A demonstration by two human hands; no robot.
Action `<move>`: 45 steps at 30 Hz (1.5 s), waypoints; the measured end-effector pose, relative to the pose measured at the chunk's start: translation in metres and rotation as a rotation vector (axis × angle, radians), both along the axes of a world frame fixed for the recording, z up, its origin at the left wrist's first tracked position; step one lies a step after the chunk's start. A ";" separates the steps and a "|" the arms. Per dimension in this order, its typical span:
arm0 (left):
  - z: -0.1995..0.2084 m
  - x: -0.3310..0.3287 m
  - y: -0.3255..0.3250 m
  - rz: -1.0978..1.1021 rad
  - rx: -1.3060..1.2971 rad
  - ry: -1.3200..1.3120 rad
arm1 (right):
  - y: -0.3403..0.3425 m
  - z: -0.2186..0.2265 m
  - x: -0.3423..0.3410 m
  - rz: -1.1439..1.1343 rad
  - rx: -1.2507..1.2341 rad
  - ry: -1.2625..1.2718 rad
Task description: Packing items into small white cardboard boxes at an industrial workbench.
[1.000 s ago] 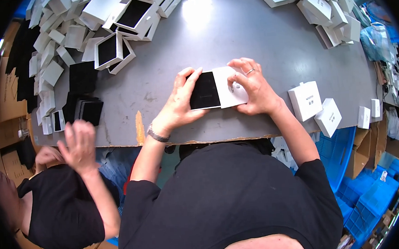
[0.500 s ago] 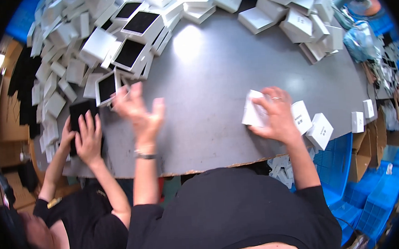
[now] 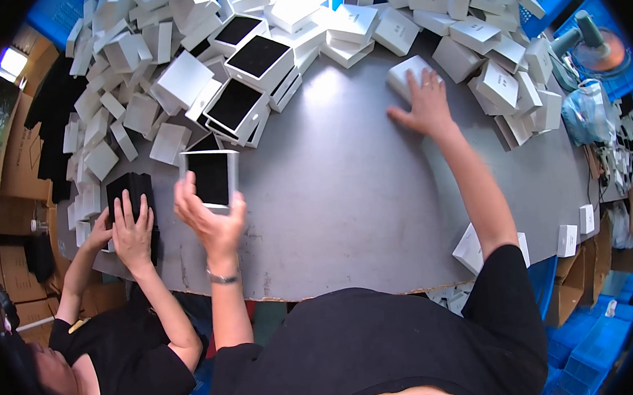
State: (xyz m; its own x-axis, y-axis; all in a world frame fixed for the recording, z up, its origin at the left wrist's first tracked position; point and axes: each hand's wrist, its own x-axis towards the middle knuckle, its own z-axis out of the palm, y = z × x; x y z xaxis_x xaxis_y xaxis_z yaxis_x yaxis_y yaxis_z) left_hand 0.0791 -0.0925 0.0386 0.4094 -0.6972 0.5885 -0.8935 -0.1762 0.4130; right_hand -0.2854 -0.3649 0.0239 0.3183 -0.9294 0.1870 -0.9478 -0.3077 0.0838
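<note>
One black-lined box [image 3: 209,174] was pinched between thumb and fingers of the left hand [image 3: 216,232], left of centre. One white box [image 3: 402,74], far up the table [image 3: 346,195], was touched by the right hand [image 3: 430,110], fingers spread. Two small boxes [image 3: 567,240] were ranged rightmost.

Grey tbl [image 3: 333,218] w/ L white-box pile [image 3: 185,80], R white-box pile [image 3: 497,86], sm. white boxes [image 3: 567,240] nr R end

White open-top box [image 3: 216,175], black inside, left, opening up. Second white box [image 3: 400,75]: far, right of centre.
</note>
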 end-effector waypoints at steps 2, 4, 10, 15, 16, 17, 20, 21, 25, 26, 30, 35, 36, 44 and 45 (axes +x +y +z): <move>-0.003 -0.034 0.023 -0.191 0.070 0.152 | 0.064 0.027 0.026 0.236 0.155 -0.008; -0.014 -0.057 0.031 -0.397 0.172 0.253 | 0.120 0.036 0.034 0.445 0.238 -0.051; -0.016 -0.075 0.018 -0.530 0.384 0.213 | 0.123 0.069 0.053 0.151 0.383 0.069; -0.028 -0.067 0.029 -0.516 0.389 0.263 | 0.140 0.053 0.027 0.317 0.446 -0.525; -0.027 -0.066 0.032 -0.500 0.388 0.243 | 0.150 0.049 0.017 0.349 0.512 -0.904; -0.024 -0.066 0.035 -0.485 0.390 0.221 | 0.162 0.042 0.008 0.334 0.513 -0.897; -0.021 -0.064 0.039 -0.494 0.409 0.245 | 0.192 0.030 -0.014 0.381 0.451 -0.869; -0.020 -0.064 0.039 -0.498 0.421 0.245 | 0.196 0.032 -0.021 0.379 0.459 -0.865; -0.016 -0.064 0.032 -0.542 0.447 0.252 | 0.212 0.052 -0.034 0.371 0.154 -0.596; -0.015 -0.066 0.031 -0.552 0.462 0.252 | 0.210 0.058 -0.029 0.404 0.112 -0.453; -0.017 -0.079 0.016 -0.746 0.432 0.257 | 0.178 0.059 -0.017 0.396 0.370 -0.239; -0.022 -0.078 0.024 -0.700 0.434 0.286 | 0.186 0.057 -0.004 0.446 0.304 -0.101; -0.025 -0.077 0.024 -0.638 0.394 0.286 | 0.187 0.048 0.000 0.485 0.300 -0.157; -0.018 -0.078 0.013 -0.521 0.317 0.309 | 0.223 0.027 0.033 0.519 0.368 -0.432; -0.019 -0.078 0.014 -0.530 0.319 0.307 | 0.224 0.023 0.032 0.510 0.366 -0.434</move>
State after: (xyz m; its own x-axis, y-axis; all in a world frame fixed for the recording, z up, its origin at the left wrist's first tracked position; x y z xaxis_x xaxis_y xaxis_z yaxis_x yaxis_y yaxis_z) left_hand 0.0015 -0.0787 0.0193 0.0807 -0.9692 0.2329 -0.7434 0.0971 0.6618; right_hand -0.2534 -0.1409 0.0471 0.6929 -0.7137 0.1021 -0.6053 -0.6528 -0.4555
